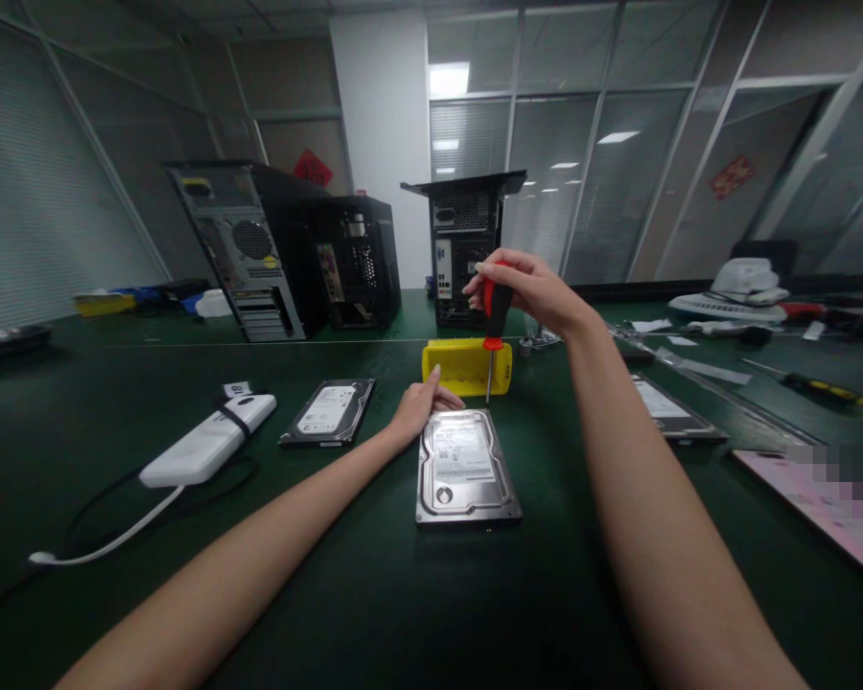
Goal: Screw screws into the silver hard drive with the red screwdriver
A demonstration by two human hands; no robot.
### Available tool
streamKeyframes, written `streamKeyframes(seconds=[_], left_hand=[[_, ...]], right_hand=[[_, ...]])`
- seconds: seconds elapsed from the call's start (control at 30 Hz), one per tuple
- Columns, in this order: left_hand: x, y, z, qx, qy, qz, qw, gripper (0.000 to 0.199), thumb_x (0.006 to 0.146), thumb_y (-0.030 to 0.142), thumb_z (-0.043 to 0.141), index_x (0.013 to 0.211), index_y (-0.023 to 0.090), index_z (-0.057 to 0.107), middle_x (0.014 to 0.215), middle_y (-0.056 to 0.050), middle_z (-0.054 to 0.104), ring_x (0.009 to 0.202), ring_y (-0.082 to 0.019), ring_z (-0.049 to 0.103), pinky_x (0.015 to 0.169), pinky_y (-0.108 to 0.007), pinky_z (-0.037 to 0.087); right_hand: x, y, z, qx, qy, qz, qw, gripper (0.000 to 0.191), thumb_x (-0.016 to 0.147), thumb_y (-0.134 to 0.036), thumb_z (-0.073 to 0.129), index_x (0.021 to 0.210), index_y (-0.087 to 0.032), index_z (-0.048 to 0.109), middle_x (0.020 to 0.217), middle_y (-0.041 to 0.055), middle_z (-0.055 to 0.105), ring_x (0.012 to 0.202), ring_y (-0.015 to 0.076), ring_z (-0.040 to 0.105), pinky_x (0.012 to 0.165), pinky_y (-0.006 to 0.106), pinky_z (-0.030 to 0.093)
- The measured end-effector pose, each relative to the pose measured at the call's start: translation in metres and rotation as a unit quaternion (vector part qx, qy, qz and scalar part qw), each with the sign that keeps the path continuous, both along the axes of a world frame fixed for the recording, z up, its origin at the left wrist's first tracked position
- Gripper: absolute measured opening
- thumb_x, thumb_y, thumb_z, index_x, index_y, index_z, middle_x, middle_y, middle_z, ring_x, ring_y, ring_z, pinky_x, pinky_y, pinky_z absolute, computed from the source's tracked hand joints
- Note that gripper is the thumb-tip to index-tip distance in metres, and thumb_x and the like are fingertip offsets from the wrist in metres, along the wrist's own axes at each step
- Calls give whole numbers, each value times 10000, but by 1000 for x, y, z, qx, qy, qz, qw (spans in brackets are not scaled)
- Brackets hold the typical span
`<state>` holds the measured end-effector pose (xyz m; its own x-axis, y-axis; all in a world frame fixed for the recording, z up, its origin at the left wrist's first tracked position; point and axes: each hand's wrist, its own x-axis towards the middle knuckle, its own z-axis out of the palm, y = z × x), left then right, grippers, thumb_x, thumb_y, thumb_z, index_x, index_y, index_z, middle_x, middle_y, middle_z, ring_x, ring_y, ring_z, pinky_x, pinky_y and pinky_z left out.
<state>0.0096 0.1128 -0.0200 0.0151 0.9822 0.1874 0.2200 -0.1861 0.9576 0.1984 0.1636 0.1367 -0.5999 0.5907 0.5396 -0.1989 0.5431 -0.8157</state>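
A silver hard drive (pixel 467 470) lies label up on the dark green table in front of me. My left hand (pixel 424 404) rests on its far left corner, the thumb raised and the fingers stretched along the far edge. Gripped in my right hand (pixel 522 283) is a red and black screwdriver (pixel 499 311), held upright with its shaft pointing down. Its tip is at the drive's far right corner; whether it touches a screw I cannot tell. Just behind the drive stands a yellow plastic tray (pixel 453 369), partly hidden by my left hand and the screwdriver's shaft.
Another hard drive (pixel 327 412) and a white power bank (pixel 208 441) with a cable lie to the left. On the right are a third drive (pixel 672 412), a second screwdriver (pixel 809 383) and a pink board (pixel 820 498). Computer cases (pixel 288 249) stand at the back.
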Motion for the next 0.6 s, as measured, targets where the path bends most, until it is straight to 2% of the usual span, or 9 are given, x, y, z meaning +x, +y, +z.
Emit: streamKeyframes(seconds=[0.17,0.27,0.37,0.53,0.6], left_hand=[[1,-1,1,1,-1,2,1000,767,862,694,287,641,118,742,652,-110,728,588,-175,659,668,-275,499],[1,-1,2,-1,2,3,1000,769,869,684,279,653,113,747,664,-115,730,603,-181,666,676,-278,501],[1,-1,1,-2,10,6,1000,770,875,676,270,664,112,750,674,-118,732,612,-185,671,675,-279,501],[0,0,-1,2,11,4,1000,766,878,671,271,680,110,754,672,-116,733,614,-189,673,677,-285,503],[0,0,-1,5,9,0,1000,768,877,674,271,676,110,753,671,-116,732,618,-192,675,684,-288,505]], right_hand=[[-2,4,-1,4,11,-4,1000,233,827,-376,633,808,-152,573,752,9,588,646,91,592,662,237,542],[-5,5,-1,-10,3,-25,1000,285,885,-425,521,835,-155,600,729,21,572,638,104,575,640,251,548],[-6,6,-1,-16,9,-27,999,265,896,-358,460,885,-157,632,760,32,579,651,115,573,646,271,556],[-2,6,0,-14,13,-52,998,249,866,-339,545,946,-140,672,859,59,647,733,118,630,678,234,548],[0,4,1,-14,19,-42,999,245,853,-332,579,952,-134,684,905,71,670,782,122,649,703,225,545]])
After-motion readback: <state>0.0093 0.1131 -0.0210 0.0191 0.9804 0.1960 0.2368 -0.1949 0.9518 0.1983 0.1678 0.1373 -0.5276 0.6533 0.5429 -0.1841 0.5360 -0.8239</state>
